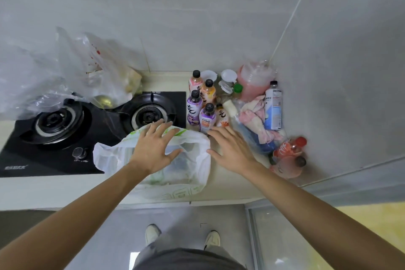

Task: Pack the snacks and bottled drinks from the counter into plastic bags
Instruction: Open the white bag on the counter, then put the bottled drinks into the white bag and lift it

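Observation:
A white plastic bag [192,166] with green print lies open on the counter in front of me, with items showing dimly inside. My left hand [153,149] hovers over the bag's mouth, fingers spread, holding nothing. My right hand [232,151] is just right of the bag, fingers spread, near its edge. Behind them stand several small drink bottles [200,105] with black caps, purple and orange labels. Further right lie a red-capped cola bottle [289,149] and a blue-and-white bottle [273,107].
A black two-burner gas stove [65,129] fills the counter's left. Clear plastic bags [72,68] with food sit behind it. A pink jug [254,81], white jar lids [228,76] and a pink cloth [256,116] crowd the right corner by the tiled wall.

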Demonstrator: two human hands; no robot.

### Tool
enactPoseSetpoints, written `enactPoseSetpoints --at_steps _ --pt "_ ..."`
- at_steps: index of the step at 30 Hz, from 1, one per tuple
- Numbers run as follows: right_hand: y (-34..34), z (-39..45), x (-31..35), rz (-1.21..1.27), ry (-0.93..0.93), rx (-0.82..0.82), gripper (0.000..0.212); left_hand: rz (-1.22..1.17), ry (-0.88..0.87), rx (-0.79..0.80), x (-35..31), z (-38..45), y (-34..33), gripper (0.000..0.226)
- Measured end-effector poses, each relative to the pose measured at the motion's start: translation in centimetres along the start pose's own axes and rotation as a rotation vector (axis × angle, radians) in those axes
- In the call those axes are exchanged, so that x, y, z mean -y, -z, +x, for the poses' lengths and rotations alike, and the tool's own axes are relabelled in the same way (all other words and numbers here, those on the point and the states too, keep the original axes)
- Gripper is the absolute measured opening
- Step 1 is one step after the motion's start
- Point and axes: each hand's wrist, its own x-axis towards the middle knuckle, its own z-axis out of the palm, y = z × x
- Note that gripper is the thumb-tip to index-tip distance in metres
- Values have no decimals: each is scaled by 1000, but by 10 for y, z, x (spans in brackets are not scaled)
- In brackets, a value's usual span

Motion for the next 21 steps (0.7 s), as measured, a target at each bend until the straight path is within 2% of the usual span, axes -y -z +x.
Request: enactPoseSetpoints --at_steps 5,10,15,21 --pt "3 15 -22 0 -89 -6 51 -102 2 33 -30 36 -5 63" --pt "-6 36 -47 13 -298 13 36 -297 40 106 -51 77 -14 72" --pt "-27 64 -67 179 -498 85 56 -453 136 172 -63 110 -29 80" --pt "-54 99 -101 275 -629 230 53 -530 331 112 -81 132 -41 74"
